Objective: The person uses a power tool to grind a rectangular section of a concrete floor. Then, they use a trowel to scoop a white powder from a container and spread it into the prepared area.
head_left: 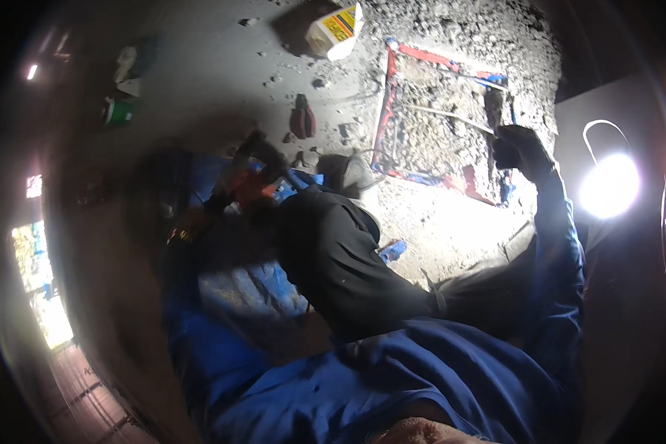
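My right hand [524,152], dark and perhaps gloved, is closed at the right side of a square patch of rubble framed by red and blue strips [383,122]. A thin pale rod [451,118] runs from its fingers across the rubble. Over on the left, in deep shadow, my left hand [218,207] is curled at a red and dark tool [255,181]; the tool's exact kind is too dark to make out. Red-handled pliers [303,118] lie on the floor just beyond it.
A bright round lamp [609,185] shines at the right. Loose rubble [481,29] covers the floor behind the frame. A white and yellow container [335,33] lies at the far side, a green can [118,111] at far left. Blue sheeting [251,292] lies near my bent knee [333,251].
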`<state>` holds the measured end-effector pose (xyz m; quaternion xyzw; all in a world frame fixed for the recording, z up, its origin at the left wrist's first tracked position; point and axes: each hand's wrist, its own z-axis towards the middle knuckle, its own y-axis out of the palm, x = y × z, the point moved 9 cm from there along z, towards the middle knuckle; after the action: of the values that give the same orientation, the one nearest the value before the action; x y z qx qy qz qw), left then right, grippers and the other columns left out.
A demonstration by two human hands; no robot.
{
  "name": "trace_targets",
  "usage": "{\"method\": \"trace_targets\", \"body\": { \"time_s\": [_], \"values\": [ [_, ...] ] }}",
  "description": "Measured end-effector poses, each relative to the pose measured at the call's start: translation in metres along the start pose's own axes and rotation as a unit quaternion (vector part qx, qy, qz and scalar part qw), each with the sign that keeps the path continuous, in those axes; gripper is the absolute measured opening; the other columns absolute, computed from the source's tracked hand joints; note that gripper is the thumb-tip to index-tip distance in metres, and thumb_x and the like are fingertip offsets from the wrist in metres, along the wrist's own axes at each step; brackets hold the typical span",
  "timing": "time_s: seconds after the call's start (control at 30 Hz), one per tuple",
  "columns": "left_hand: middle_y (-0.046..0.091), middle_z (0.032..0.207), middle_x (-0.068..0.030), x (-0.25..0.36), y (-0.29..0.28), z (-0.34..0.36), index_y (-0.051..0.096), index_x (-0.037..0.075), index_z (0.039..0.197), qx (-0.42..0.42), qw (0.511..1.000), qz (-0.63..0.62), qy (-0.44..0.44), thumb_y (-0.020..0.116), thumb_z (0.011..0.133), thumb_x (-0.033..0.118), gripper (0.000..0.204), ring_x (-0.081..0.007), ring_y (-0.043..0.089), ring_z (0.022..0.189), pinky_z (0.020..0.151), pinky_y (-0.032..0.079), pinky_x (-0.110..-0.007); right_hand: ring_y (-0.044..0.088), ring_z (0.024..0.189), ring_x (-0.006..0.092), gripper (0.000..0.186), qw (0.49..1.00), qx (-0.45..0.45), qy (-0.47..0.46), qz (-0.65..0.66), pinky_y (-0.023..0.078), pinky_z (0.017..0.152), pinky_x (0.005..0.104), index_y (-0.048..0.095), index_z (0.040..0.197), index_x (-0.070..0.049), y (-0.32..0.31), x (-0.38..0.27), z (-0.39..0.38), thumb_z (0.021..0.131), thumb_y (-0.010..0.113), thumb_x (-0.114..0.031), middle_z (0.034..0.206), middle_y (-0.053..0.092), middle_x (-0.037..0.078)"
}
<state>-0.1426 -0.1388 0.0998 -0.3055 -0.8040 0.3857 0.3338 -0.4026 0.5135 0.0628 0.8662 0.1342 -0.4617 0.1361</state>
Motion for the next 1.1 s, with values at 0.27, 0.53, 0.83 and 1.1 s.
{"method": "trace_targets", "body": {
  "time_s": [0.27, 0.53, 0.83, 1.1],
  "values": [
    [0.063, 0.104, -0.024, -0.11, 0.063, -0.033, 0.061, -0.004, 0.101, 0.002, 0.996, -0.055, -0.068, 0.059, 0.081, 0.02, 0.031, -0.0376, 0.061, 0.098, 0.083, 0.048, -0.041, 0.055, 0.051, 0.0101, 0.016, 0.947, -0.009, 0.012, -0.32, 0.045, 0.047, 0.0242, 0.06, 0.085, -0.003, -0.006, -0.092, -0.016, 0.088, 0.061, -0.019, 0.063, 0.056, 0.004],
    [0.062, 0.106, -0.0238, -0.173, 0.137, -0.054, 0.061, -0.003, 0.102, -0.013, 0.991, -0.097, -0.096, 0.058, 0.083, 0.021, 0.031, -0.0383, 0.06, 0.1, 0.085, 0.048, -0.041, 0.047, 0.049, 0.0069, 0.024, 0.919, 0.033, -0.03, -0.392, 0.038, 0.046, 0.0233, 0.052, 0.074, -0.008, 0.014, -0.122, -0.002, 0.091, 0.059, -0.024, 0.06, 0.048, -0.001],
    [0.062, 0.108, -0.0236, -0.147, 0.156, -0.023, 0.061, -0.003, 0.104, 0.004, 0.994, -0.1, -0.039, 0.058, 0.084, 0.022, 0.031, -0.0391, 0.059, 0.102, 0.087, 0.047, -0.041, 0.055, 0.05, 0.0089, 0.019, 0.935, 0.049, 0.107, -0.335, 0.045, 0.044, 0.0215, 0.062, 0.097, -0.002, -0.031, 0.04, 0.059, 0.088, 0.061, -0.019, 0.066, 0.057, 0.001],
    [0.061, 0.108, -0.0218, 0.072, 0.127, 0.125, 0.059, 0.0, 0.108, -0.02, 0.985, -0.08, 0.149, 0.057, 0.09, 0.017, 0.026, -0.036, 0.057, 0.104, 0.091, 0.045, -0.039, 0.052, 0.048, 0.0081, 0.019, 0.943, 0.077, 0.163, -0.281, 0.042, 0.043, 0.0212, 0.063, 0.095, -0.002, 0.0, 0.135, 0.065, 0.087, 0.061, -0.019, 0.065, 0.056, 0.001]
  ]
}}
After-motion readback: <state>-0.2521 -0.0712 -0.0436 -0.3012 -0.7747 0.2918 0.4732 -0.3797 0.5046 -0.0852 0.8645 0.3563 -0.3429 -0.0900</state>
